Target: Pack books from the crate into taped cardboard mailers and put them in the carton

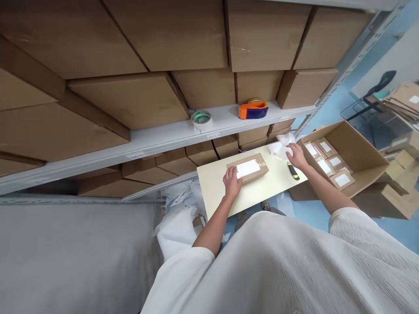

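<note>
A small cardboard box [257, 173] with a white label [248, 168] on top lies on a pale yellow board [216, 194]. My left hand [232, 180] grips the left end of this box, fingers over its top edge and thumb at the near side. My right hand [296, 156] is to the right of the box, fingers apart, beside a crumpled piece of thin white wrapping [280, 147]; whether the fingertips touch it I cannot tell. Just below that hand, a black and yellow box cutter [293, 171] lies on the board.
An open carton [363, 152] holding several labelled small boxes stands at the right. Ahead, a shelf [225, 115] bears large cartons, a tape roll [201, 119] and an orange and purple tape dispenser [253, 110]. White wrapping [178, 231] is heaped at lower left.
</note>
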Demonstrator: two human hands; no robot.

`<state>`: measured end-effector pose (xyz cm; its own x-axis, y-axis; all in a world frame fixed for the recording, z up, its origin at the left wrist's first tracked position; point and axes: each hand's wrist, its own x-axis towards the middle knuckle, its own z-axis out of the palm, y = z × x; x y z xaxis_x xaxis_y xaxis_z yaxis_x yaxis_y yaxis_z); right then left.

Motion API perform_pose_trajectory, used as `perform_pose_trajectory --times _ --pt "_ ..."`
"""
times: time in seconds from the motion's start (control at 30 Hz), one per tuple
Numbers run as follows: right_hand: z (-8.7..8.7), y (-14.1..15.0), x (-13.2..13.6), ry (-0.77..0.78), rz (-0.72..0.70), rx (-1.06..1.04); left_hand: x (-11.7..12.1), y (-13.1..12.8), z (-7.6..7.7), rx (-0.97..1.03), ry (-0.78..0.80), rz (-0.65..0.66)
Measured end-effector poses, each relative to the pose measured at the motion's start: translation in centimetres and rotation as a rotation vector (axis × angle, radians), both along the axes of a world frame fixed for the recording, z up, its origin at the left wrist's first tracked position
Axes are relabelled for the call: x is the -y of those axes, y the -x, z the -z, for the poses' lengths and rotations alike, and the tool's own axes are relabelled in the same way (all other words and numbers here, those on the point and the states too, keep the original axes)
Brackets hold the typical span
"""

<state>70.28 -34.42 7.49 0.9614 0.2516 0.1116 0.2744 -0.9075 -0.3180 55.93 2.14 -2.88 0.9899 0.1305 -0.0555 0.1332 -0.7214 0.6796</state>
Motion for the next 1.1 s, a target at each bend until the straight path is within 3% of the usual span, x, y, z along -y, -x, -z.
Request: perform_pose_trajectory --times 0.13,0.3,0.4,0.53,0.67,0.8,0.97,1.1 --pt "2.9 4.3 5.1 0.016 0.187 -0.199 0.1 -0.1 -0.4 -0.013 -0.027 0.007" --pt "5.9 6.3 9.2 0.018 0.239 -0.329 2.2 -1.3 -1.1 -0.026 -0.085 -0.003" --pt "7.4 5.2 10.7 -0.011 0.220 -0.354 5.5 -2.7 -2.0 0.024 -0.074 0.039" --pt "9.1 1.3 12.4 -0.105 0.162 -0.414 11.8 -5.1 -3.0 0.058 -0.002 0.173" --pt "10.3 -3.5 13.6 -0.107 0.080 -0.490 18.2 -7.7 -2.7 0.024 0.082 0.269" --pt "10.7 -7.6 13.5 -0.109 -0.069 -0.495 22.5 -10.3 -0.9 -0.055 0.174 0.182" --pt "11.0 -11.1 10.1 -0.126 -0.235 -0.465 24.5 -12.5 1.2 -0.133 0.255 0.004" --pt "12.0 -12.8 6.8 -0.057 -0.030 -0.573 24.9 -14.0 2.4 -0.227 0.322 -0.150"
